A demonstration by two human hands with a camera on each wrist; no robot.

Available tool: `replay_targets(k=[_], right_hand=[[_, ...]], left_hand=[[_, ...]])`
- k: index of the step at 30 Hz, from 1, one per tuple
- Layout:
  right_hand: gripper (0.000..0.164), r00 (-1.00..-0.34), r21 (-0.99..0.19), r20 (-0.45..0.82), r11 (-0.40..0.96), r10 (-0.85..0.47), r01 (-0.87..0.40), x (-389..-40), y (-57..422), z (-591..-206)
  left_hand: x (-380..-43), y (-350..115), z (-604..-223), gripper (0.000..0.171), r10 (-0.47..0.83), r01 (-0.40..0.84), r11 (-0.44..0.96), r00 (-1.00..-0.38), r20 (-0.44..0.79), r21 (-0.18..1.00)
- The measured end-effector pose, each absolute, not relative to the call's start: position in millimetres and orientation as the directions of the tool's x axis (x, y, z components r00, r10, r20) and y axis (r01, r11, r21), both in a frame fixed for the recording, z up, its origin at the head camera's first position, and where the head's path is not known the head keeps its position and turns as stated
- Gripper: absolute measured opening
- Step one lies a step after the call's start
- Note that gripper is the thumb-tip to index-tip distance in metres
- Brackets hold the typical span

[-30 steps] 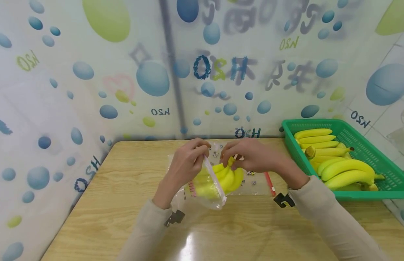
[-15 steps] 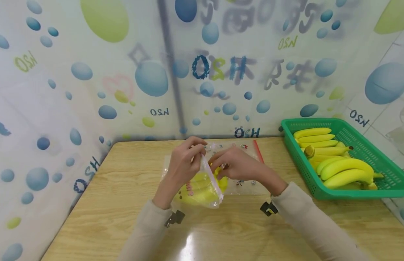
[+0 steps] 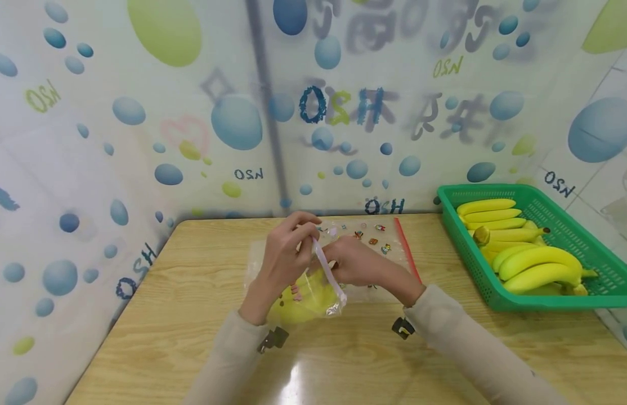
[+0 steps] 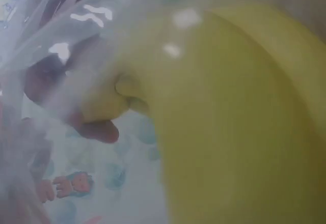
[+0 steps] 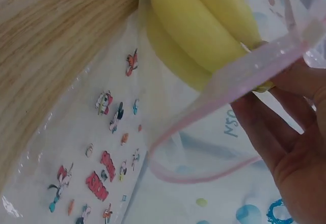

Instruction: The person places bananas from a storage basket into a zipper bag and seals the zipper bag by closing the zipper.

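Note:
My left hand point(image 3: 289, 250) pinches the upper edge of a clear zip bag point(image 3: 342, 296) with a pale pink seal strip. Inside the bag lies a bunch of bananas point(image 3: 305, 298), seen through the plastic. My right hand point(image 3: 356, 261) reaches through the bag's mouth and grips the bunch by its stem end. In the right wrist view, the fingers point(image 5: 270, 127) close on that end while the bananas point(image 5: 193, 30) point away into the bag. The left wrist view shows the bananas point(image 4: 229, 107) very near, with right-hand fingertips point(image 4: 104, 131) at the stem behind the plastic.
Another clear bag point(image 3: 389, 261) with cartoon prints and a red seal strip lies flat on the wooden table point(image 3: 202, 270), beneath my right hand. A green basket point(image 3: 488, 287) holding several bananas point(image 3: 541, 264) stands at the right. A bubble-patterned sheet point(image 3: 334, 163) hangs behind the table.
My right hand has moved left and put the banana bunch deeper into the bag. The left hand has kept hold of the bag's edge, almost in place.

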State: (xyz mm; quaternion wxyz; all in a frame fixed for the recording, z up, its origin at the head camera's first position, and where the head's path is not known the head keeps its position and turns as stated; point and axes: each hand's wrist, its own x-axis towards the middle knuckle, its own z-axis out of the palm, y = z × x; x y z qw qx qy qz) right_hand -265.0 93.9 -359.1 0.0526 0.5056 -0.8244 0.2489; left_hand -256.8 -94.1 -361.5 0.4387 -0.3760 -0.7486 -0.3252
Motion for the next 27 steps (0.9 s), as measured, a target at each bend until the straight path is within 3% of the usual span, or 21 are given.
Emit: replay_targets(k=[2,10,19,23,27], right_hand=[[0.003,-0.495,-0.379,0.343,0.364,-0.799,-0.851,-265,91,-361],[0.012,-0.531,-0.510,0.371,0.310,-0.762,-0.802,-272,84,-377],[0.021,-0.531,-0.534,0.410,0.277,-0.742,-0.799,-275,75,-387],[0.020,-0.538,-0.547,0.369,0.291,-0.758,-0.785,-276,76,-388],[0.008,-0.553,-0.604,0.258,0.314,-0.792,-0.733,-276,82,-380]], left_hand=[[-257,-94,-361,0.031,0.269,0.853,0.497,-0.324,0.907,0.157],[-257,-94,-357,0.029,0.216,0.884,0.431,-0.298,0.930,0.184],[-257,-93,-355,0.029,0.191,0.899,0.394,-0.281,0.941,0.189],[-257,-94,-355,0.029,0.191,0.895,0.403,-0.284,0.940,0.188],[-256,-95,-354,0.029,0.200,0.887,0.424,-0.287,0.937,0.182]])
